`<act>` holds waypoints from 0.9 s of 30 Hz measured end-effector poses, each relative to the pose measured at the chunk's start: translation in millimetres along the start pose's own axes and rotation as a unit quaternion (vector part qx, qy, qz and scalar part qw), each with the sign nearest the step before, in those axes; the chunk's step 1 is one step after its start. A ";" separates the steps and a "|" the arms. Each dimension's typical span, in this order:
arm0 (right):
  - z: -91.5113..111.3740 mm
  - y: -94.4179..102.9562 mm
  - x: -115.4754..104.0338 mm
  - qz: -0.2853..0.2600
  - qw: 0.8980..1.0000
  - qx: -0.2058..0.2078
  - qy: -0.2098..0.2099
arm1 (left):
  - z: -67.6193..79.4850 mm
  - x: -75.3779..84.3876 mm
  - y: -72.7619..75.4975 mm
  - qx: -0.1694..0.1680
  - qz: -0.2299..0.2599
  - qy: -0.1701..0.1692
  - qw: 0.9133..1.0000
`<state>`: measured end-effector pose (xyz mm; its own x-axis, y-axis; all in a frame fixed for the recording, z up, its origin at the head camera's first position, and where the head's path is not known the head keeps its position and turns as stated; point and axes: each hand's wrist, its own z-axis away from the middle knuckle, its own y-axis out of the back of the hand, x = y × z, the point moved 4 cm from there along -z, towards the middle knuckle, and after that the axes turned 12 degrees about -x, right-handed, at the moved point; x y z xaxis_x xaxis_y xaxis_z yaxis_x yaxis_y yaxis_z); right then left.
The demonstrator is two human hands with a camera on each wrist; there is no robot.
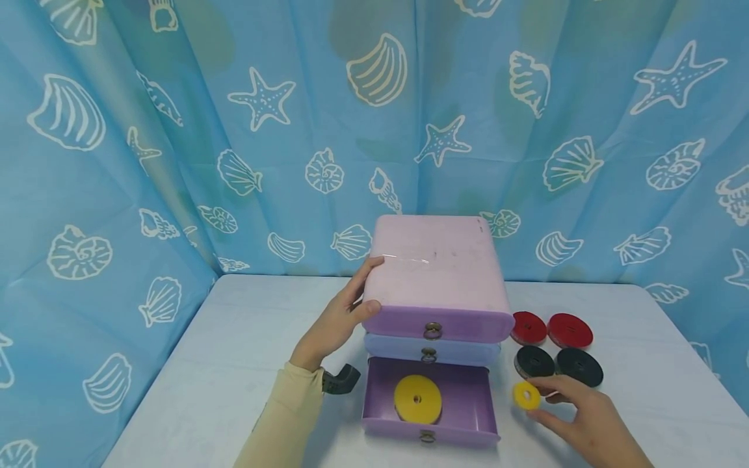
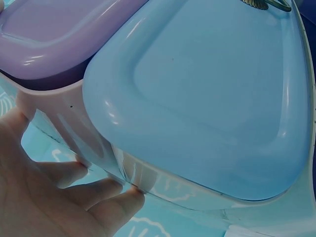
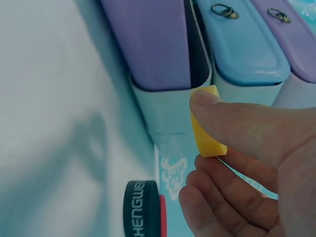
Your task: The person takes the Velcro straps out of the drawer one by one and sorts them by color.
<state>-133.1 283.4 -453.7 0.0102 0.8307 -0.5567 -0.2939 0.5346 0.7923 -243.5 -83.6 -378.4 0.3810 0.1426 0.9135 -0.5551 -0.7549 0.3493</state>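
Observation:
A small chest of drawers (image 1: 439, 260) stands mid-table, its lowest purple drawer (image 1: 462, 403) pulled out with a large yellow tape roll (image 1: 430, 406) lying flat inside. My left hand (image 1: 336, 322) rests against the chest's left side, thumb near the front edge. In the left wrist view its fingers (image 2: 106, 192) extend along that side, touching it. Right of the open drawer, above the table, my right hand (image 1: 576, 413) pinches a small yellow tape roll (image 1: 519, 398) between thumb and fingers. The right wrist view shows that roll (image 3: 210, 140) edge-on.
Two red tape rolls (image 1: 570, 331) lie right of the chest. In front of them are two black tape rolls (image 1: 579, 367), close to my right hand. The middle blue drawer (image 1: 456, 351) and the top purple drawer (image 1: 392, 323) are closed. A shell-patterned blue curtain (image 1: 292, 214) hangs behind the table.

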 end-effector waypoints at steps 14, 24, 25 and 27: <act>-11.0 -4.2 19.0 -0.023 0.999 -0.031 -0.022 | 0.1 0.1 0.7 -0.002 0.000 0.002 1.000; -19.2 -9.4 29.5 -0.016 0.996 -0.063 -0.066 | -0.4 1.4 1.4 -0.006 0.004 -0.003 1.000; -19.4 -9.6 29.9 -0.015 0.996 -0.064 -0.067 | -0.4 1.6 1.5 -0.006 0.004 -0.003 1.000; -19.6 -9.7 30.4 -0.010 0.996 -0.065 -0.065 | -0.4 2.1 1.7 -0.006 0.004 -0.004 1.000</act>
<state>-148.7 300.4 -483.2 0.1387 0.8376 -0.5285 -0.4131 0.5339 0.7378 -244.0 -84.4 -375.8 0.3818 0.1312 0.9149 -0.5678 -0.7478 0.3442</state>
